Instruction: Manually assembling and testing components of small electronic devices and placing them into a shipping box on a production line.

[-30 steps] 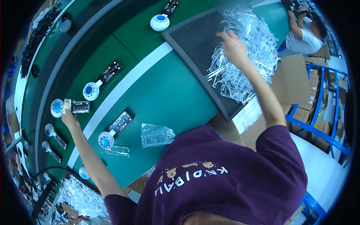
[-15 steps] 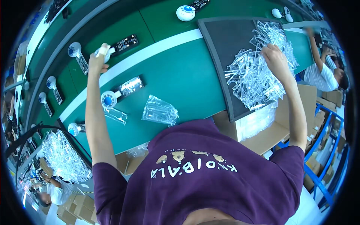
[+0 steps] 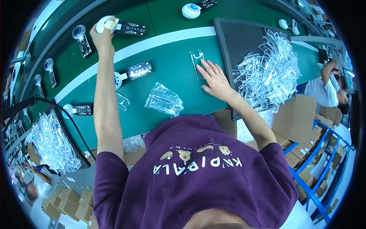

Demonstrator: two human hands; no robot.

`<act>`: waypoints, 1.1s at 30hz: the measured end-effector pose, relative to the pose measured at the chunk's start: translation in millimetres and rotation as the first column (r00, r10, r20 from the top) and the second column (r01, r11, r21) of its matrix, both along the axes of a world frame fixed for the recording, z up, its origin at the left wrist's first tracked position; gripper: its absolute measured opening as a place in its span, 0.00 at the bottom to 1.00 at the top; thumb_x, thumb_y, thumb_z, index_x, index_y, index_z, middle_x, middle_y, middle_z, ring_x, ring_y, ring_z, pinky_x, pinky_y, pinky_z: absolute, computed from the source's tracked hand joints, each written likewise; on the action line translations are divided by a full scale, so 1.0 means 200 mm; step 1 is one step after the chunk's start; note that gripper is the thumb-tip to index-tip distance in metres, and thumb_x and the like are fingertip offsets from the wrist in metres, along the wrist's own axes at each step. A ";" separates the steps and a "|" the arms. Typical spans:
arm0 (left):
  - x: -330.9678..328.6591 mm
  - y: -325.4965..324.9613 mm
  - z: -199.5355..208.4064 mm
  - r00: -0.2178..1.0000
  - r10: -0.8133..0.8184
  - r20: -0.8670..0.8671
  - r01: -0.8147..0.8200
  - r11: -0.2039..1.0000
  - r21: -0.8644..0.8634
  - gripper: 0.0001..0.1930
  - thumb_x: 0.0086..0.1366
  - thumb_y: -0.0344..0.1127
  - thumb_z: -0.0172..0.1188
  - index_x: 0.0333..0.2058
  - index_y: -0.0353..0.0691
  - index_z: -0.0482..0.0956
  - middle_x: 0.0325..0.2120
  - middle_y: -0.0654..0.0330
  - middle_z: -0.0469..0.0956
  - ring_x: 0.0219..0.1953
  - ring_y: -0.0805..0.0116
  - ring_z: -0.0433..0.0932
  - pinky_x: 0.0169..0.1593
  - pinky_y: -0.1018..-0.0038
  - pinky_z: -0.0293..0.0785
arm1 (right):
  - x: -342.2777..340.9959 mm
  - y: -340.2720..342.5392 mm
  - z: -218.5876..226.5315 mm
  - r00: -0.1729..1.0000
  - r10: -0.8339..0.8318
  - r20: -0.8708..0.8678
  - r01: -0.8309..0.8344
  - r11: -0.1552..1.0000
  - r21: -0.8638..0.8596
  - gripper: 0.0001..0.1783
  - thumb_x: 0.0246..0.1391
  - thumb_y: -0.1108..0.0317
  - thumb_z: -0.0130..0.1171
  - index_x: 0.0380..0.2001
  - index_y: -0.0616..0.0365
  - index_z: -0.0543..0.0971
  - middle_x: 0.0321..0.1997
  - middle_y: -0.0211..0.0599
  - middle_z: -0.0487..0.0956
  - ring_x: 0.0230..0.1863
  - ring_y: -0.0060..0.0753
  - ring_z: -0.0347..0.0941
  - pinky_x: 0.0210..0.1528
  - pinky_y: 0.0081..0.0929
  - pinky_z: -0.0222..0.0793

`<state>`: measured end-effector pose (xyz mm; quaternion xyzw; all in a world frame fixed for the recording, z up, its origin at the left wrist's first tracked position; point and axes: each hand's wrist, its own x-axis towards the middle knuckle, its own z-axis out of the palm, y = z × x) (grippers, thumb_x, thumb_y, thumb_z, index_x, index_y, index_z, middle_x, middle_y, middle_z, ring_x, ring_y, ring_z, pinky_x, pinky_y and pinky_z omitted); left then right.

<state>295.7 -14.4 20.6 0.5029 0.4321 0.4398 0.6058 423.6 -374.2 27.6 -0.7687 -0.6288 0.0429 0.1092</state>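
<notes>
Left hand (image 3: pixel 102 40) is closed around a white round-headed gadget (image 3: pixel 102 23), fingers wrapped over the head near the neck, black circuit board (image 3: pixel 133 29) poking out to the right. It's over the dark green belt (image 3: pixel 167 19) — can't tell if it's lifted or resting there. Right hand (image 3: pixel 217 82) is spread wide, nothing gripped, fingertips right by the edge of a clear plastic frame (image 3: pixel 196 59) lying on the green worktop (image 3: pixel 175 57); can't tell if they're touching it or just beside it.

Between the two hands lies a second gadget (image 3: pixel 139 70), its head partly behind the left forearm (image 3: pixel 106 103). Near that there's another clear piece (image 3: pixel 122 101), then a crinkly clear bag (image 3: pixel 164 100) closer to the purple shirt (image 3: pixel 198 164).

Just past the right hand sits a black tray (image 3: pixel 238 42) with a big messy pile of clear pieces (image 3: pixel 268 72). Further out — more gadgets (image 3: pixel 82 40) along the belt, another clear pile (image 3: pixel 55 143) off to the left, an open cardboard box (image 3: pixel 301 118) and a co-worker (image 3: pixel 324 89) over on the right.
</notes>
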 end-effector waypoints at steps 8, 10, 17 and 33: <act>0.03 -0.28 0.24 0.986 -0.155 0.062 0.157 0.987 -0.026 0.28 0.49 0.47 0.67 0.46 0.40 0.69 0.37 0.60 0.74 0.37 0.71 0.74 0.34 0.76 0.71 | -0.09 0.16 -0.12 0.850 -0.460 -0.256 0.490 0.870 0.064 0.35 0.40 0.72 0.63 0.54 0.62 0.63 0.51 0.49 0.65 0.51 0.49 0.61 0.51 0.38 0.62; 0.04 -0.35 0.27 0.963 -0.268 0.026 0.270 0.958 -0.097 0.29 0.50 0.48 0.66 0.47 0.41 0.69 0.37 0.60 0.74 0.36 0.72 0.75 0.33 0.77 0.71 | -0.07 0.16 -0.11 0.752 -0.481 -0.451 0.576 0.811 0.097 0.35 0.39 0.73 0.63 0.54 0.60 0.64 0.48 0.47 0.66 0.49 0.49 0.62 0.49 0.37 0.64; 0.09 -0.54 0.31 0.933 -0.361 0.016 0.352 0.900 -0.258 0.28 0.51 0.50 0.65 0.45 0.38 0.70 0.35 0.61 0.74 0.33 0.75 0.75 0.29 0.79 0.69 | -0.24 0.42 0.26 0.944 -0.170 -0.282 0.261 0.909 0.326 0.32 0.40 0.73 0.63 0.53 0.60 0.67 0.46 0.47 0.67 0.45 0.46 0.64 0.46 0.36 0.65; 0.08 -0.65 0.12 0.759 -0.189 0.624 0.513 0.763 -0.393 0.22 0.56 0.42 0.61 0.44 0.34 0.70 0.37 0.55 0.75 0.35 0.70 0.75 0.39 0.75 0.71 | -0.22 0.47 0.14 0.866 -0.034 -0.500 0.237 0.907 0.348 0.33 0.45 0.76 0.58 0.57 0.56 0.62 0.54 0.47 0.65 0.53 0.44 0.65 0.51 0.36 0.65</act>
